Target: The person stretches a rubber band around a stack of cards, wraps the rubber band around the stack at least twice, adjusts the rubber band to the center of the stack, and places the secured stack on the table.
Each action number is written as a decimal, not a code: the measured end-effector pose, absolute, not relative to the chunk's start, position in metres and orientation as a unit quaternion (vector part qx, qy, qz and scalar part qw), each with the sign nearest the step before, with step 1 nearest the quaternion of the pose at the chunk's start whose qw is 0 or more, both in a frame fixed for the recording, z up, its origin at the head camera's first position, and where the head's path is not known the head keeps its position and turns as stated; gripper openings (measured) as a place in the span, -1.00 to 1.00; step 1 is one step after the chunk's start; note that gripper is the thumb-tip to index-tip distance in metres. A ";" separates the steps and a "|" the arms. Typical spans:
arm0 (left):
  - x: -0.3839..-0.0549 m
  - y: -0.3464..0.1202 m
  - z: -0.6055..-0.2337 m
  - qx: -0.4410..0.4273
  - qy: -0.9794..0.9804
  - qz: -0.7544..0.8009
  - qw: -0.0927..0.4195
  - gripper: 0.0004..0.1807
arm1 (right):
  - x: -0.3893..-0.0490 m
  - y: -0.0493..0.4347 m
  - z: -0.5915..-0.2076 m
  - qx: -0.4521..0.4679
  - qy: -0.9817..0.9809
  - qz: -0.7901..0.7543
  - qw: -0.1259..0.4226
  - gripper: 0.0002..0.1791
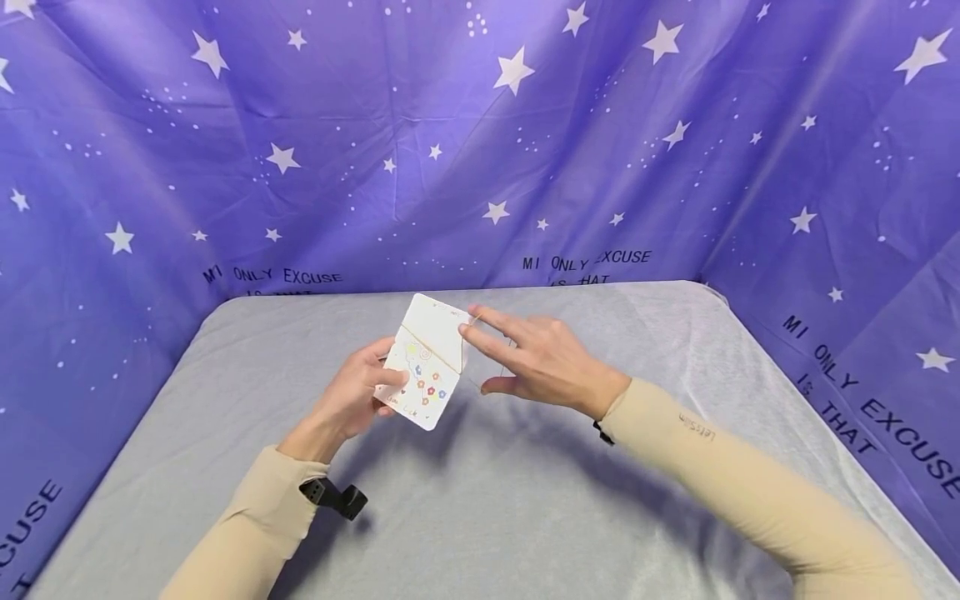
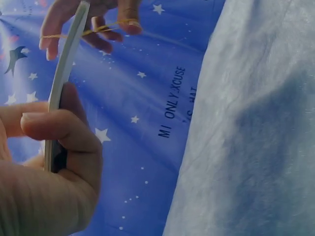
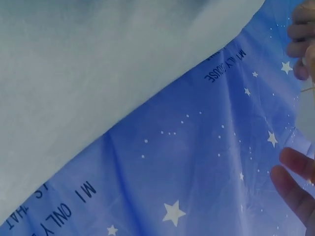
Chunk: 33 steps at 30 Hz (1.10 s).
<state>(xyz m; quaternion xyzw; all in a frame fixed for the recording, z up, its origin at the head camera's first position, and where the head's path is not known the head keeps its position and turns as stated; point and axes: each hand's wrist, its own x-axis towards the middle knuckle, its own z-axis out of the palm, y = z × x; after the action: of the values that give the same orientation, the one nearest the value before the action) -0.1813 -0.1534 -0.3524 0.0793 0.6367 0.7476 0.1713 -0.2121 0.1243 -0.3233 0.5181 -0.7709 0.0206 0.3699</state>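
Observation:
My left hand [image 1: 356,387] grips a white card [image 1: 420,408] decorated with small coloured flowers and lettering, thumb on its face. Seen edge-on in the left wrist view, it has some thickness; whether it is a stack or a booklet I cannot tell. A thin yellowish rubber band [image 1: 432,350] crosses the card's face at a slant. Strands of the band run from the card to my right hand [image 1: 551,358], whose thumb and fingers are spread and hold it stretched. Fingertips of that hand come close to the card's right edge. The right wrist view shows only parts of both hands.
A grey cloth [image 1: 495,517] covers the table beneath both hands. Purple curtains [image 1: 420,192] with white stars and printed words hang behind and at both sides. A black wrist strap with a camera [image 1: 333,497] sits on the left sleeve.

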 end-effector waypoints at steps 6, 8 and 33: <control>-0.185 -0.159 -0.348 0.237 0.606 0.702 0.288 -0.50 | -0.211 0.123 -0.314 0.577 -0.738 0.046 0.346 -0.23; -0.186 -0.159 -0.347 0.290 0.600 0.678 0.310 -0.51 | -0.209 0.121 -0.312 0.595 -0.731 0.059 0.328 -0.27; -0.179 -0.149 -0.346 0.386 0.615 0.628 0.281 -0.64 | -0.197 0.104 -0.335 0.489 -0.660 0.570 0.008 -0.47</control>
<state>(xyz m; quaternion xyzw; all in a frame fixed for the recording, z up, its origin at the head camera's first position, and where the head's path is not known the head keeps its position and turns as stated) -0.1792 -0.1489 -0.3463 0.3860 0.6148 0.6276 0.2814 -0.1972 0.1036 -0.3348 0.4887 -0.6605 0.5700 0.0078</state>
